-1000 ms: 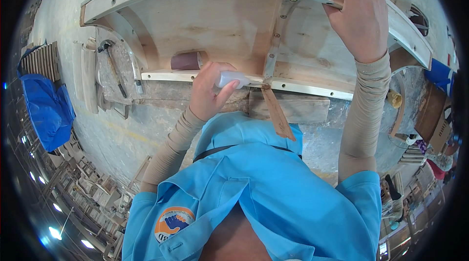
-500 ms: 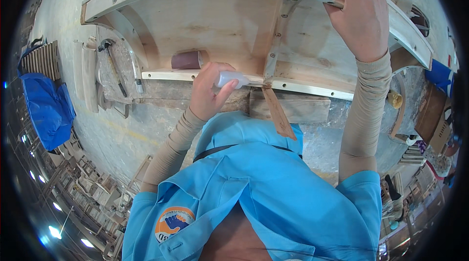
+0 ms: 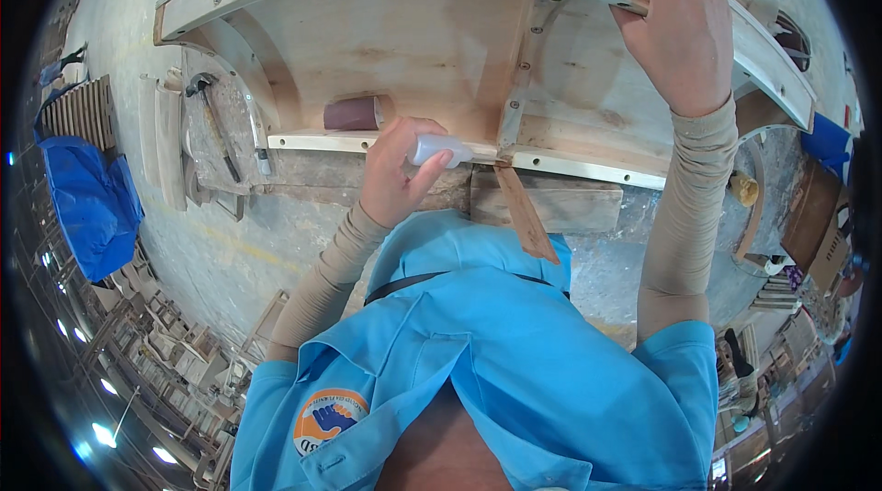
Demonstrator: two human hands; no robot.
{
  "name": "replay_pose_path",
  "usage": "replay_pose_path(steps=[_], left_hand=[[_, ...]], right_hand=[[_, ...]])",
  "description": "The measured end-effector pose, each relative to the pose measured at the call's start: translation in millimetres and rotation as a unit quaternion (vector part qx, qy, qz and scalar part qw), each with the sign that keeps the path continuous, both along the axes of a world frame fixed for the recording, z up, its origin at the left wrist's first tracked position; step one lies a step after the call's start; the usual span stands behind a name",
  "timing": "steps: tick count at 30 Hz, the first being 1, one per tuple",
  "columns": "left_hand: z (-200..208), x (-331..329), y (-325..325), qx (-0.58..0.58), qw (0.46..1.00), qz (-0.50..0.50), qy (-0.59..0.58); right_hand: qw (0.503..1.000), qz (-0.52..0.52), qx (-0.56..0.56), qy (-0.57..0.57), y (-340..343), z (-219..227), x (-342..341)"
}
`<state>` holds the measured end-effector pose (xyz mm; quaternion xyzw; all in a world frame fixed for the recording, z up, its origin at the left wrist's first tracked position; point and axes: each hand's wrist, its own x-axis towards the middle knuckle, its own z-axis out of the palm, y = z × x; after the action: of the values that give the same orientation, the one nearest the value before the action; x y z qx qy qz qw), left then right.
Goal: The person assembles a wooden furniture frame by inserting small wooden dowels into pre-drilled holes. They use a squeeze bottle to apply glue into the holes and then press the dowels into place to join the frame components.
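Observation:
A small translucent white squeeze bottle point(image 3: 434, 150) lies tilted in my left hand point(image 3: 395, 169), its fingers closed round it. The bottle's narrow end points right, toward the near rail point(image 3: 574, 166) of a curved wooden furniture frame point(image 3: 386, 41), close to where the centre brace point(image 3: 514, 91) meets it. Whether the tip touches the wood, I cannot tell. A thin brown wood strip point(image 3: 526, 215) slants from that joint toward my lap. My right hand point(image 3: 684, 32) grips the frame's far rail at the upper right, its fingertips partly out of view. A roll of maroon sandpaper point(image 3: 352, 113) rests inside the frame.
A claw hammer point(image 3: 213, 128) and a brush-like tool point(image 3: 258, 137) lie left of the frame. Below the near rail is a wooden block point(image 3: 551, 202). Blue sheeting point(image 3: 87, 206) is at the far left, and curved wood pieces point(image 3: 167, 146) lie beyond the hammer.
Almost nothing differs. My left hand and the bottle have shifted very slightly; my right hand keeps its place on the far rail.

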<state>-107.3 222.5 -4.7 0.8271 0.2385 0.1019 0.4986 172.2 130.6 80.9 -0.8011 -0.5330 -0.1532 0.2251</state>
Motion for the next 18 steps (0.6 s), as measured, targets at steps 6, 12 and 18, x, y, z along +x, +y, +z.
replay_pose_path(steps=[6, 12, 18], left_hand=[[-5.3, 1.0, -3.9, -0.011, 1.0, 0.021, 0.005], [-8.7, -0.3, -2.2, 0.0, 1.0, 0.018, -0.002], [-5.7, -6.5, 3.1, -0.016, 0.999, 0.026, 0.016]], right_hand=[[1.0, 0.0, 0.019, -0.005, 3.6, 0.4, -4.4], [1.0, -0.006, -0.028, 0.002, 1.8, -0.1, 3.0], [1.0, -0.007, -0.004, -0.011, 4.1, 1.2, -3.1]])
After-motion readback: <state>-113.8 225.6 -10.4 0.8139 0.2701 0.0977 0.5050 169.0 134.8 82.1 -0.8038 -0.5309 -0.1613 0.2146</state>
